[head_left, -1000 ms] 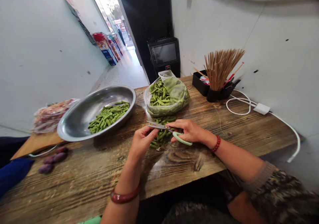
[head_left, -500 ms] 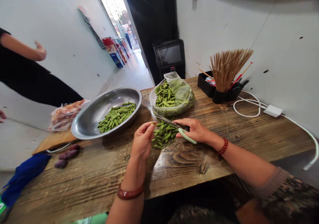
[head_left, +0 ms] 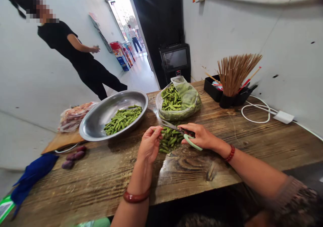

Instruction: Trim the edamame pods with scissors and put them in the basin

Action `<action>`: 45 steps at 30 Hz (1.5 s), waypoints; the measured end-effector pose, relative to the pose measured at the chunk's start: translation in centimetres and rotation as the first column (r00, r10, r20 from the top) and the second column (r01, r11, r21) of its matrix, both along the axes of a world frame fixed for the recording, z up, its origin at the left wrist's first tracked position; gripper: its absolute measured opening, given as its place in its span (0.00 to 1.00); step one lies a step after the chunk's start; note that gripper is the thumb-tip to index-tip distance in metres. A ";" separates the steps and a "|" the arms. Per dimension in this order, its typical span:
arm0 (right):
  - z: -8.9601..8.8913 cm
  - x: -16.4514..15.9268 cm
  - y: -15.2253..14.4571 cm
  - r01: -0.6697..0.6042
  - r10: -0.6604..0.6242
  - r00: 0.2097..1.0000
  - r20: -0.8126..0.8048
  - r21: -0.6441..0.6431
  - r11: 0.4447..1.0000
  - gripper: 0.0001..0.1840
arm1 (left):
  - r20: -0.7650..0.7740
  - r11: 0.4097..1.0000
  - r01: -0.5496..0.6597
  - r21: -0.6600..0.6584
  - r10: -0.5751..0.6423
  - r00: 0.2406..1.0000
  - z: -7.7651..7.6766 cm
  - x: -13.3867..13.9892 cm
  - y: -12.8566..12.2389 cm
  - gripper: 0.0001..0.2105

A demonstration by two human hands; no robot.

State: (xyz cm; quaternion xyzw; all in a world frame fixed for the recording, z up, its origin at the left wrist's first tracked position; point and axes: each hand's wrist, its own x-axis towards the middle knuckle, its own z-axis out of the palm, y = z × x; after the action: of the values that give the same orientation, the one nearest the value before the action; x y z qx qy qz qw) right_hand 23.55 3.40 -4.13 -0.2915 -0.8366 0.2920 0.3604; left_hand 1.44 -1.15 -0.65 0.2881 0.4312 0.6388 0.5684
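My left hand (head_left: 150,142) is closed in a pinch just left of the loose edamame pile; a pod sits between its fingertips, mostly hidden by them. In my right hand (head_left: 204,138) are scissors (head_left: 192,142) with pale green handles, their blades parted and pointing left toward the pinched fingertips. Under the blades lies the pile of green edamame pods (head_left: 169,142) on the wooden table. Just behind it stands a clear plastic bag (head_left: 193,100) full of pods. A wide steel basin (head_left: 92,121) to the left holds more pods.
Left of the basin are a bag of pinkish food (head_left: 73,117), several purple-red roots or fruits (head_left: 75,156) and a blue cloth (head_left: 36,173). At the right stand skewers (head_left: 233,75) in a black holder and a white cable (head_left: 254,121). A person in black (head_left: 75,58) is beyond the table.
The view has shifted a little, so more of the person in black shows, with their arm now lower. My hands keep nearly the same pose, scissor blades still by the left fingertips.
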 end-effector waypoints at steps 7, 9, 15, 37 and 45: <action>0.0 -0.1 0.0 0.000 0.000 1.000 0.010 -0.012 1.000 0.30 | 0.046 0.999 0.038 0.007 -0.038 0.998 0.1 0.0 -0.1 0.13; -0.1 -0.1 -0.1 0.000 0.000 1.000 0.020 -0.004 1.000 0.30 | 0.062 0.999 0.052 -0.005 -0.051 0.997 0.2 0.1 -0.1 0.13; -0.2 -0.1 -0.3 -0.031 0.028 0.998 0.059 0.055 0.998 0.34 | 0.051 0.993 0.110 -0.038 -0.108 0.993 0.1 0.4 -0.1 0.15; 0.2 0.1 -0.5 -0.078 0.068 0.993 0.092 0.113 0.991 0.38 | -0.320 0.988 0.151 -0.012 -0.147 0.936 -0.1 1.5 -0.6 0.11; 0.0 0.2 -0.3 -0.064 0.054 0.994 0.092 0.113 0.992 0.34 | -0.371 0.987 0.156 0.029 -0.135 0.919 0.0 1.5 -0.7 0.08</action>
State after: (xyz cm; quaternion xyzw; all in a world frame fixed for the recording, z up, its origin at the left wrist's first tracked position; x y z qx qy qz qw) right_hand 23.77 3.12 -4.17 -0.2581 -0.8755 0.2405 0.3304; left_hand 2.91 -1.88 -0.65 0.4504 0.4885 0.5418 0.5148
